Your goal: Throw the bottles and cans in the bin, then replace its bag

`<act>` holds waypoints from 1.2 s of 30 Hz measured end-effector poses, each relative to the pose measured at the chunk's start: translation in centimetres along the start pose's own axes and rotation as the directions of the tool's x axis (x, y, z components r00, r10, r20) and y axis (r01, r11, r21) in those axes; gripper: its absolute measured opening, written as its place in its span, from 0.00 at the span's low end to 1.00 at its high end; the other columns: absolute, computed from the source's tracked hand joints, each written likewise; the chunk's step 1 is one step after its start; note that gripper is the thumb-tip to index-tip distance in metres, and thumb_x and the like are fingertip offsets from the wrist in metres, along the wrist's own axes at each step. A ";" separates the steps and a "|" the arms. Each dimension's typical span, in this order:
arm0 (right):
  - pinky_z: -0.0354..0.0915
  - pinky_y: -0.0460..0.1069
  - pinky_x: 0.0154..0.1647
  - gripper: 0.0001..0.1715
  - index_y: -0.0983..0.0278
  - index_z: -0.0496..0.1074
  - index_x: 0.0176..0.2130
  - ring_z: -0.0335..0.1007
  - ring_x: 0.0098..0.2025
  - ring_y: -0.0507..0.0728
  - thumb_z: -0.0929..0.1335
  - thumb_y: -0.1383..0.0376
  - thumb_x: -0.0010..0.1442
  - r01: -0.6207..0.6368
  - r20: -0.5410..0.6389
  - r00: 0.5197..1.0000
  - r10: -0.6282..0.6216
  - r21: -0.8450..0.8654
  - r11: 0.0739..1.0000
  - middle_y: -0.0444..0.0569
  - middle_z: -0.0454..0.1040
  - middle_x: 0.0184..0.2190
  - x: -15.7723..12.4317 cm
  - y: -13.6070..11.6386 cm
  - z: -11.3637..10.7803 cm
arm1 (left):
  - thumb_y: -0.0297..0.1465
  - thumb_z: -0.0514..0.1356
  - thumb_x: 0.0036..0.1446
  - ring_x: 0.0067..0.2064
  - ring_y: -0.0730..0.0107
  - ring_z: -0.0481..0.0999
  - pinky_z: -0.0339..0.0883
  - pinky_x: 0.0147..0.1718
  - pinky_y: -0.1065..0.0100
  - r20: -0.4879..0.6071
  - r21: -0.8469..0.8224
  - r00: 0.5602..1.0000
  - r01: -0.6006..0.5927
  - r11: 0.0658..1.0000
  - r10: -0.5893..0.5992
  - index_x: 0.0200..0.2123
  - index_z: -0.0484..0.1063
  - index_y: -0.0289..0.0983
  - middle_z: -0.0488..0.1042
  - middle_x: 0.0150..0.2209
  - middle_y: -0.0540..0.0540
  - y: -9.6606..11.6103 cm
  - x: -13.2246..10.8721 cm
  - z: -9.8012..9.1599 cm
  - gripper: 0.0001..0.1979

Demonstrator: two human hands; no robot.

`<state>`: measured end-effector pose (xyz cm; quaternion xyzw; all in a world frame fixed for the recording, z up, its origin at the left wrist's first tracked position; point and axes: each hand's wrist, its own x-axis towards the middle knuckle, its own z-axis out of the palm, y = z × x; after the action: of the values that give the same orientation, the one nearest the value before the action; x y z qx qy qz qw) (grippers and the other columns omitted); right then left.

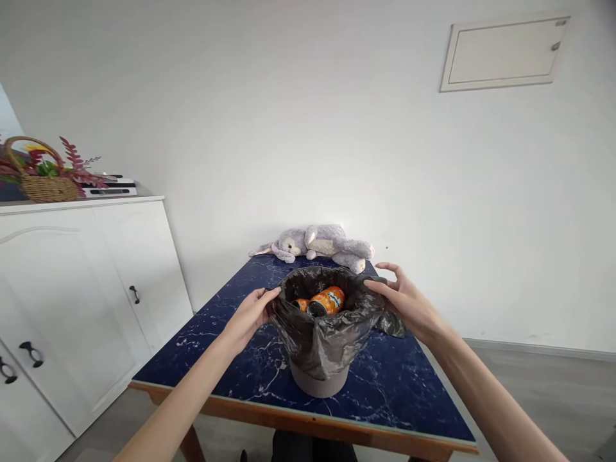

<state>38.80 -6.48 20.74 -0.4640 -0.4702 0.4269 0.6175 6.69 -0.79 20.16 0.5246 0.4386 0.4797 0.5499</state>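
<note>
A small grey bin [320, 382] lined with a dark plastic bag [322, 337] stands on a blue marbled table [231, 359]. Inside the bag lie an orange can [330, 300] and a second orange item [301, 303] beside it. My left hand [253, 314] pinches the bag's left rim, fingers closed on the plastic. At the bag's right rim, my right hand [407, 301] grips the plastic between thumb and forefinger, with the other fingers spread above.
A grey plush toy [317, 244] lies at the table's far end against the white wall. A white cabinet [81, 289] stands to the left, with a wicker flower basket [43, 176] on top. A wall panel [503, 54] sits high right.
</note>
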 end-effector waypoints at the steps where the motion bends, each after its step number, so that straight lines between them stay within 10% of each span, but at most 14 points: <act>1: 0.63 0.46 0.28 0.44 0.56 0.64 0.59 0.69 0.28 0.54 0.81 0.48 0.51 0.034 -0.002 0.999 -0.034 -0.029 0.999 0.38 0.75 0.27 0.2 -0.6 0.2 | 0.42 0.75 0.52 0.36 0.64 0.79 0.71 0.34 0.68 -0.059 -0.005 0.998 -0.020 1.000 0.019 0.43 0.69 0.39 0.79 0.36 0.47 0.6 0.1 0.3 0.24; 6: 0.55 0.45 0.24 0.30 0.59 0.70 0.50 0.59 0.25 0.50 0.79 0.53 0.52 0.265 -0.086 0.959 -0.272 -0.079 0.961 0.34 0.63 0.25 1.2 -3.0 0.2 | 0.37 0.73 0.54 0.29 0.71 0.76 0.67 0.27 0.72 -0.231 0.012 0.932 -0.283 0.959 0.278 0.52 0.64 0.41 0.76 0.33 0.52 3.4 0.4 1.6 0.27; 10: 0.56 0.44 0.23 0.24 0.57 0.72 0.49 0.59 0.24 0.49 0.78 0.59 0.55 0.379 -0.220 0.887 -0.405 -0.150 0.913 0.35 0.61 0.26 -0.2 -3.5 -1.9 | 0.35 0.71 0.56 0.22 0.77 0.68 0.64 0.21 0.76 -0.231 0.074 0.751 -0.621 0.781 0.619 0.50 0.61 0.45 0.67 0.28 0.60 5.9 -1.5 1.4 0.24; 16: 0.64 0.46 0.26 0.25 0.57 0.74 0.48 0.63 0.27 0.51 0.80 0.53 0.56 0.307 -0.372 0.876 -0.307 -0.060 0.950 0.38 0.63 0.28 -5.9 1.5 -5.4 | 0.33 0.72 0.57 0.19 0.77 0.61 0.60 0.14 0.76 -0.284 0.250 0.652 -0.658 0.711 0.703 0.46 0.60 0.45 0.64 0.26 0.60 4.7 -6.7 -0.5 0.23; 22: 0.72 0.49 0.31 0.27 0.57 0.75 0.48 0.68 0.31 0.55 0.80 0.48 0.55 0.155 -0.416 0.903 -0.103 0.092 0.984 0.42 0.70 0.31 -8.2 6.5 -7.2 | 0.39 0.69 0.60 0.26 0.71 0.69 0.67 0.23 0.73 -0.225 0.327 0.754 -0.539 0.777 0.618 0.48 0.62 0.46 0.68 0.28 0.56 1.5 -8.1 -2.9 0.21; 28: 0.77 0.53 0.48 0.35 0.56 0.76 0.55 0.77 0.54 0.64 0.74 0.37 0.59 0.017 -0.204 0.977 -0.056 -0.186 0.982 0.51 0.80 0.51 -3.5 1.0 -5.3 | 0.55 0.60 0.63 0.57 0.48 0.77 0.71 0.49 0.62 -0.178 0.500 0.924 -0.212 0.840 0.338 0.49 0.76 0.43 0.80 0.53 0.42 4.9 -4.4 -3.3 0.24; 32: 0.70 0.50 0.28 0.33 0.59 0.82 0.41 0.79 0.35 0.62 0.82 0.40 0.44 0.039 0.072 0.997 -0.005 -0.480 0.877 0.52 0.84 0.35 1.1 -2.4 -3.3 | 0.49 0.74 0.49 0.47 0.47 0.81 0.68 0.38 0.65 -0.006 0.583 0.961 -0.222 0.781 0.278 0.49 0.81 0.42 0.84 0.46 0.42 7.2 -2.1 -1.8 0.27; 36: 0.49 0.48 0.18 0.31 0.57 0.71 0.17 0.57 0.15 0.51 0.83 0.40 0.38 0.231 0.250 0.964 -0.088 -0.631 0.741 0.42 0.67 0.13 3.4 -3.6 -2.2 | 0.42 0.75 0.46 0.27 0.57 0.75 0.59 0.27 0.67 0.151 0.744 0.919 -0.347 0.571 0.363 0.36 0.84 0.41 0.81 0.28 0.45 7.8 -0.5 -0.2 0.15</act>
<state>41.92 -4.32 24.63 -0.5621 -0.6882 0.2259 0.3992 5.88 -1.36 27.90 0.7780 0.4890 0.3570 0.1681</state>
